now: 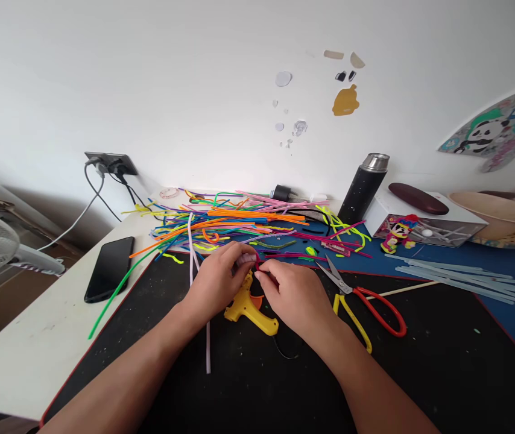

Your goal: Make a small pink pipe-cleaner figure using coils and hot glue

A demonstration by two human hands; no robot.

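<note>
My left hand (219,274) is closed in a pinch around a short magenta pipe cleaner (257,261), and something pale shows at its fingertips. Opposite it, my right hand (300,295) has thumb and fingers pressed together at the same magenta piece. A yellow hot glue gun (255,314) with an orange trigger lies on the black mat below the hands, its front partly covered. To the right of my right hand lie open scissors (345,289), with one red and one yellow handle. A pale lilac pipe cleaner (208,349) runs under my left wrist.
Many coloured pipe cleaners (239,220) are heaped along the wall. A black phone (109,269) lies at left. Farther right are a black thermos (362,190), a white box (447,223) with a small figurine (400,234), a bowl (495,211) and several glue sticks (465,278).
</note>
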